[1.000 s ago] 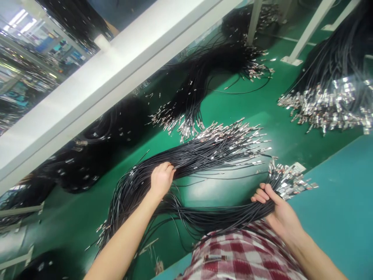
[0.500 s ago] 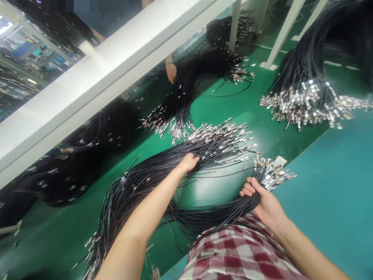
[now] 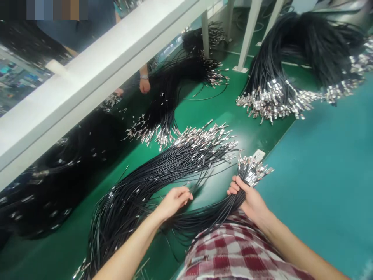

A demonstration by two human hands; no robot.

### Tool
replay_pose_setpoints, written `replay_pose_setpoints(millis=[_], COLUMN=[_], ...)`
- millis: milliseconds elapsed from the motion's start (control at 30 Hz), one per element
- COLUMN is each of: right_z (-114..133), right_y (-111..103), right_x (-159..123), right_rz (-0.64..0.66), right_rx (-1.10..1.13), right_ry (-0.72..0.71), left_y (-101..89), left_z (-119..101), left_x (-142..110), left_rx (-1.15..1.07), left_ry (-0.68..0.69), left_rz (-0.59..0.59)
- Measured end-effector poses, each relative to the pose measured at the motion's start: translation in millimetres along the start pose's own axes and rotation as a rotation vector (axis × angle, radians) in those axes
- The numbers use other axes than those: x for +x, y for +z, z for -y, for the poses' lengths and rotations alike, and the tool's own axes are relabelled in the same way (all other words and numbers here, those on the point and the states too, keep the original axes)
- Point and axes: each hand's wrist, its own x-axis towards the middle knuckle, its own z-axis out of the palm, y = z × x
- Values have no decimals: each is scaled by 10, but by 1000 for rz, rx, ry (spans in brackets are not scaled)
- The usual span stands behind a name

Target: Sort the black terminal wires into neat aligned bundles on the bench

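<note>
My right hand (image 3: 251,198) is closed around a bundle of thin black wires (image 3: 215,214), just behind their silver metal terminals (image 3: 252,171). The bundle runs back across my checked red-and-white clothing (image 3: 233,252). My left hand (image 3: 174,201) hovers over the near edge of a large loose spread of black wires (image 3: 163,171) on the green table (image 3: 259,132), its fingers pinched together on a wire or two. That spread ends in silver terminals (image 3: 210,136) fanning to the right.
More heaps of black terminal-tipped wires lie at the far right (image 3: 279,89), the back (image 3: 175,89) and the left (image 3: 58,175). A white beam (image 3: 96,81) crosses the upper left. Another person's hand (image 3: 144,84) rests behind it. White posts (image 3: 247,35) stand at the back. A teal surface (image 3: 326,175) lies right.
My left hand has drawn back from the terminal end of the spread towards me. My right hand stays on its bundle. The view has tilted, showing more of the far heaps.
</note>
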Motion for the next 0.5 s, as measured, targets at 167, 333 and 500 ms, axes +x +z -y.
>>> replay_pose_setpoints(millis=[167, 333, 500], right_z=[2, -3, 1], right_y=[35, 83, 126], right_x=[-42, -62, -80], right_rz=[19, 99, 126], right_rx=[-10, -49, -47], right_ry=[-44, -107, -135], left_y=[11, 405, 657], left_z=[-383, -68, 209], left_x=[-437, -162, 22], left_rx=[-200, -281, -301], left_ry=[238, 192, 148], left_rz=[2, 151, 198])
